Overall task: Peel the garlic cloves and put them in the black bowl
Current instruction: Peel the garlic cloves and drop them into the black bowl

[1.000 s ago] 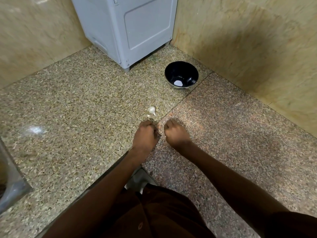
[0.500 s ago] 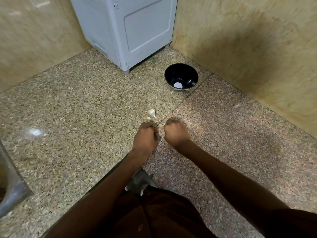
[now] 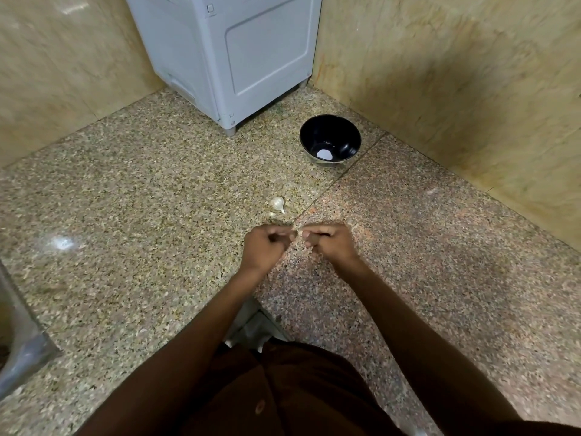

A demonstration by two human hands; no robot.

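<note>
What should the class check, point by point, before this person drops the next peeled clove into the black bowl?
1. Black bowl upright on the counter, mouth open: ok.
2. Path from hands to bowl free of obstacles: ok.
3. Left hand and right hand curled together in a grip: ok.
4. Clove between the fingertips fully peeled: cannot tell, it is hidden.
5. Unpeeled garlic piece within reach, just ahead of the hands: ok.
6. White spot in the bowl is a peeled clove: cannot tell.
</note>
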